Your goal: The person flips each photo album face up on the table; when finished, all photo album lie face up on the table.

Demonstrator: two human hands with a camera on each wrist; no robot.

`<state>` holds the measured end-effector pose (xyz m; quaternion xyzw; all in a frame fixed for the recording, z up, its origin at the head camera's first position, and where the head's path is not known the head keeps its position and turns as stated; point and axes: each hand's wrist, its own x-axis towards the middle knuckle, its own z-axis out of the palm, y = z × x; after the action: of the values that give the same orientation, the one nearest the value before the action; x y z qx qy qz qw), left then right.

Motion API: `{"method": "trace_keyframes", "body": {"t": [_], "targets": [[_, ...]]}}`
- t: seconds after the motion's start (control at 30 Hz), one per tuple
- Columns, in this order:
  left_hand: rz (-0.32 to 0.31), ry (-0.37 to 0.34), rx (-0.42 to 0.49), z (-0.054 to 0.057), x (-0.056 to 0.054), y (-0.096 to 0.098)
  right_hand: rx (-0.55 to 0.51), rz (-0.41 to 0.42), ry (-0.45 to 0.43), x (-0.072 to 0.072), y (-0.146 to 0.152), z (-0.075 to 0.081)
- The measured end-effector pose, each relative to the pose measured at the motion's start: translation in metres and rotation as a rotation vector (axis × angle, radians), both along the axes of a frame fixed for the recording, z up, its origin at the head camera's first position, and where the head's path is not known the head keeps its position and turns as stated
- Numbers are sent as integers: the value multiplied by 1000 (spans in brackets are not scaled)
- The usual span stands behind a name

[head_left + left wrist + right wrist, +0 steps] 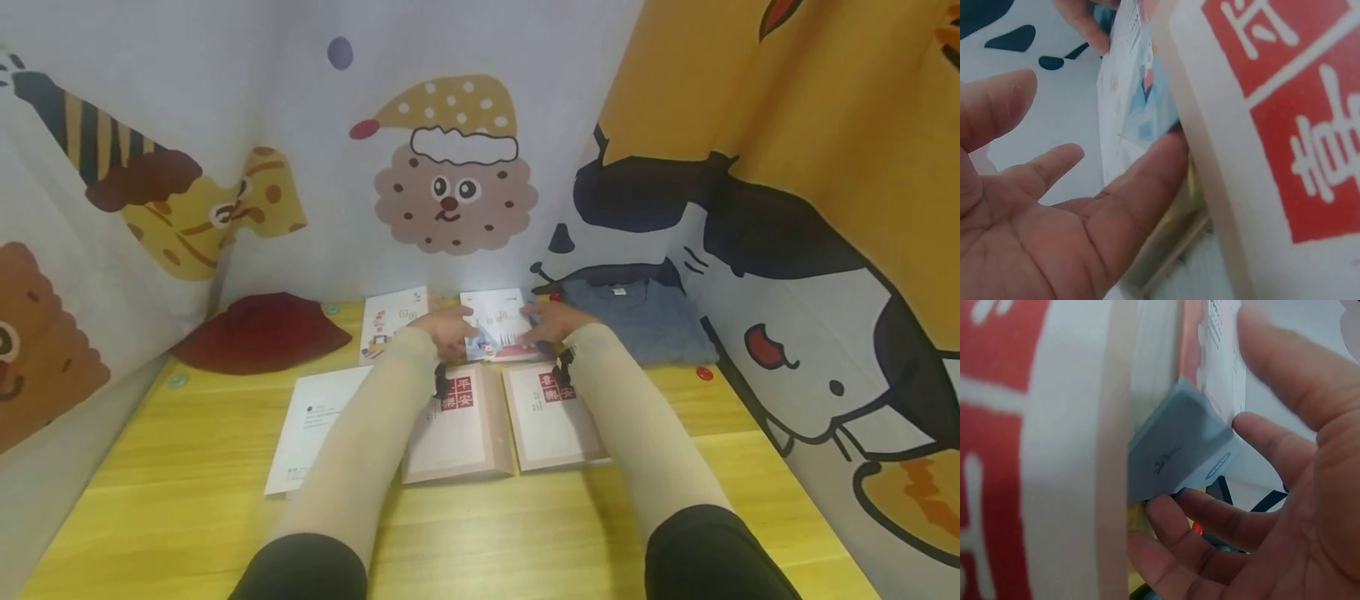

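Note:
A white illustrated book (491,321) lies at the back middle of the wooden table, with blue and red drawings on its cover. My left hand (447,329) is at its left side; in the left wrist view the spread fingers are nearly straight and one fingertip (1172,147) touches the book's edge. On the opposite side is my right hand (553,321). In the right wrist view its loosely bent fingers (1272,440) touch a blue-grey corner (1179,444) of the book, while the thumb stands away from it.
Two pink-and-white books (457,442) (551,425) with red character squares lie in front. Another illustrated book (390,321) and a white book (315,425) sit left, beside a dark red hat (262,333). A folded blue garment (637,321) lies right, before a printed curtain (300,83).

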<state>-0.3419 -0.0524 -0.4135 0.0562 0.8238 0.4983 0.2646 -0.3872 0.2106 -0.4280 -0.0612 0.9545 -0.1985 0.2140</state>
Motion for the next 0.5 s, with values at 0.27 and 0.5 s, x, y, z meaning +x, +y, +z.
{"method": "trace_keyframes", "body": {"t": [0.27,0.5], "targets": [[67,-129,129,3,5,5,-57,-82,-21,1,-6,3],[74,-157,146,3,3,6,-53,-92,-21,2,-5,5]]}}
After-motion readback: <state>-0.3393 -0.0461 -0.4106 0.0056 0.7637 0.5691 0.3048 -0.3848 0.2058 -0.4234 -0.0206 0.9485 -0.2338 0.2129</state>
